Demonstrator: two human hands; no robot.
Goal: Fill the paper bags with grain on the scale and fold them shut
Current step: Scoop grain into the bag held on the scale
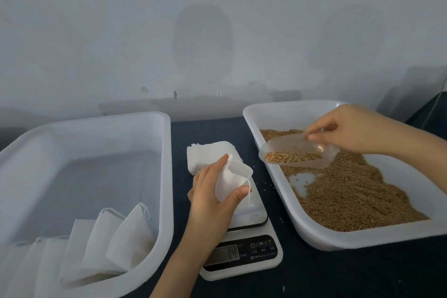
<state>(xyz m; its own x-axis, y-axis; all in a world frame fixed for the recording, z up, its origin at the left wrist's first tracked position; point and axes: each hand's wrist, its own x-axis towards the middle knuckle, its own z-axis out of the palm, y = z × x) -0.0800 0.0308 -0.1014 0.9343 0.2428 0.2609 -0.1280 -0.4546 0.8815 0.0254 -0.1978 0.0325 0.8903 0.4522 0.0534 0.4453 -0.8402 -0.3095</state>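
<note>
While left hand [212,201] grips the bag [233,180], mouth tilted up-rightward, right hand [350,128] pinches a scoop [297,152].

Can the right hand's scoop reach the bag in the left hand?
Probably yes: the scoop in the right hand hangs beside the bag, which the left hand grips over the scale; nothing lies between.

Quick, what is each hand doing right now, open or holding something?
Left hand: closed round a small white bag over the scale.
Right hand: pinching a clear scoop with grain in it.
</note>
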